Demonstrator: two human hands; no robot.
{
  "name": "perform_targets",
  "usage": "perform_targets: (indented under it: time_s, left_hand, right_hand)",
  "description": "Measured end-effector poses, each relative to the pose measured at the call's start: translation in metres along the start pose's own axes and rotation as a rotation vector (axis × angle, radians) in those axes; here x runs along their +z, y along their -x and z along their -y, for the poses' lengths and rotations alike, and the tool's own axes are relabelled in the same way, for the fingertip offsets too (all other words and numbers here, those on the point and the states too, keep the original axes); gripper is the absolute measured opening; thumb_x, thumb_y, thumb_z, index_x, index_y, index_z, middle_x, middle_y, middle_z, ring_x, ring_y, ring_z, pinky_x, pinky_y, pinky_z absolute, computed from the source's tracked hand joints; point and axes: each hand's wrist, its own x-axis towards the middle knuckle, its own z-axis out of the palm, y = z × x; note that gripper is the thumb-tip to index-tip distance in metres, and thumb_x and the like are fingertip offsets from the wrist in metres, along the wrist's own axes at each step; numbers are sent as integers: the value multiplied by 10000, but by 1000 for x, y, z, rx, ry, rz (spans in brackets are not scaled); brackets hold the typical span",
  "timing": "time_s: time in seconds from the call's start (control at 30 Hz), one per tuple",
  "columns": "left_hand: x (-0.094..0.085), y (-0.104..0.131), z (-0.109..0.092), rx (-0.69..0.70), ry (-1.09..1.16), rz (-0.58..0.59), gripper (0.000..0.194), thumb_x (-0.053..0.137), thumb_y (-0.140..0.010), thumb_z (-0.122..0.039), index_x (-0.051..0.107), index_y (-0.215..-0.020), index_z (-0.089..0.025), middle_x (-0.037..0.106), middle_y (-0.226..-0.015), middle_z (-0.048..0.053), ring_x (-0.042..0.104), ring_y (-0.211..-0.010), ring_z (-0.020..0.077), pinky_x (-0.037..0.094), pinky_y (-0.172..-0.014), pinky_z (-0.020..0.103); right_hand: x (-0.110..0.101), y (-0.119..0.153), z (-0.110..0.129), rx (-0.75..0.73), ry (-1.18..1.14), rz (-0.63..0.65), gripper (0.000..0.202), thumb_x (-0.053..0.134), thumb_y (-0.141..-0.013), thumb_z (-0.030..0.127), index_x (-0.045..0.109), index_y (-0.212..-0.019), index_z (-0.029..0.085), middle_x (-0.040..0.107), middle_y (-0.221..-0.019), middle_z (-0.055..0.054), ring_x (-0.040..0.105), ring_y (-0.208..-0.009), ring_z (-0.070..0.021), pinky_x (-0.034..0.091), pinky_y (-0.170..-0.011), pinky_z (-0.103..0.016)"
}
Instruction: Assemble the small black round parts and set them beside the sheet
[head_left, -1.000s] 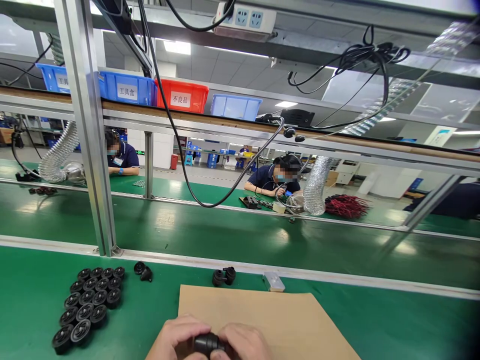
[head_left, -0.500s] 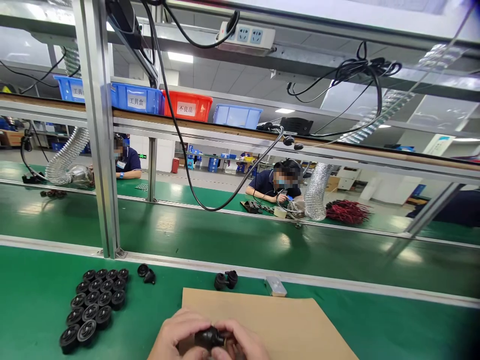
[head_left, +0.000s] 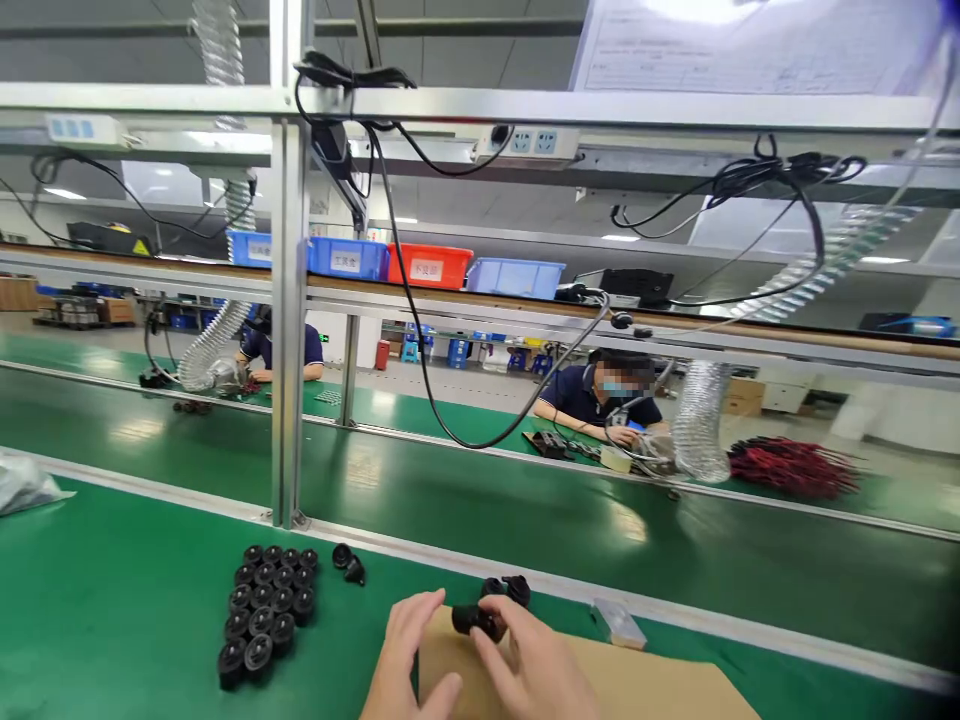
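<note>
Black plastic part [head_left: 475,621] is pinched by the right hand [head_left: 541,668]; the left hand [head_left: 409,650], at nine o'clock, is spread open above the cardboard sheet [head_left: 660,690].

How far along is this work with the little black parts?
Looks done: a neat block of black round parts on the green mat. In hand: the right hand holds one black part, the left hand open beside it. Left: loose pieces and another pair nearby.
</note>
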Motion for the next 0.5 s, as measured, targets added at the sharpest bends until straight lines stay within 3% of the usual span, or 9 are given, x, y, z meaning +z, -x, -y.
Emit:
perform_targets:
  time_s: [0.07,0.17,0.27,0.3,0.33,0.4,0.5]
  left_hand:
    - [2,-2,5,-2,-10,-11,754,657,-855,-321,483,-1582,-225,516,-1580,176,475,-1469,376,418,-1250,561]
    - [-6,-19,-3,52,-71,47,667,719,-793,-324,613,-1436,-180,630,-1412,185,592,-1321,353,503,-1166,475]
    - [-38,-48,-31,-30,-393,296,605,810,-752,-244,686,-1343,-219,722,-1255,106,685,-1149,272,567,-1055,337]
    - [-54,-57,-42,-87,-553,372,572,802,-803,-261,684,-1362,-272,735,-1257,68,693,-1156,253,561,-1063,318]
    - [-70,-65,-50,-134,-661,373,521,784,-850,-287,691,-1363,-288,742,-1263,70,694,-1176,272,551,-1087,356]
    - [-103,-77,-61,-236,-844,329,463,802,-849,-321,738,-1296,-217,735,-1266,153,676,-1214,383,528,-1107,526]
    - [-141,-86,-57,-393,-1054,264,682,952,-672,-370,748,-1260,-91,702,-1282,282,628,-1238,521,482,-1071,693]
  right_hand:
    - [3,-27,7,4,252,79,243,468,-1069,320,656,-1183,217,726,-1103,-107,716,-967,-295,538,-808,-374]
    - [16,-63,15,42,521,205,278,484,-1021,159,670,-1226,179,714,-1129,-147,727,-1015,-339,538,-826,-400]
    - [29,-86,20,54,574,241,351,482,-973,58,695,-1241,134,699,-1127,-197,744,-974,-377,549,-804,-427]
    - [31,-91,22,60,584,240,381,476,-963,40,696,-1262,123,686,-1162,-222,746,-961,-387,554,-800,-440]
    - [34,-95,25,65,595,235,415,481,-956,32,687,-1307,118,663,-1223,-250,741,-979,-399,558,-808,-455]
    - [40,-102,34,48,599,213,488,510,-947,39,643,-1409,129,588,-1368,-285,708,-1081,-415,562,-858,-476]
    - [60,-108,61,-59,477,214,524,608,-926,101,621,-1449,147,519,-1471,-264,598,-1268,-424,534,-1003,-512]
